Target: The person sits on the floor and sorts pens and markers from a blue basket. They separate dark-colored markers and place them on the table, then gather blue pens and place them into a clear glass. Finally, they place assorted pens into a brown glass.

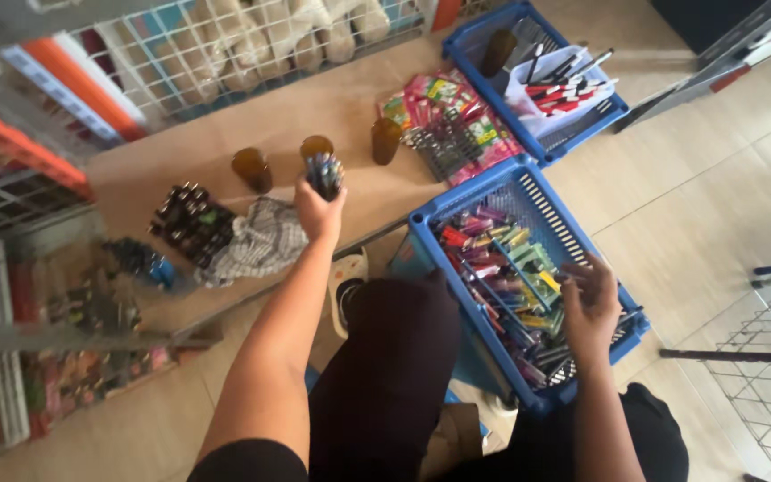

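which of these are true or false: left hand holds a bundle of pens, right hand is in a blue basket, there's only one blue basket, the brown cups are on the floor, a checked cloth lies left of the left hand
1. The left hand holds a bundle of pens. True.
2. The right hand is in the near blue basket of pens. True: its fingers reach in among them.
3. There is only one blue basket. False: a far blue basket sits beyond the first, holding a white tub of pens.
4. The brown cups stand on the floor. False: they stand on the low wooden board.
5. A checked cloth lies left of the left hand. True.
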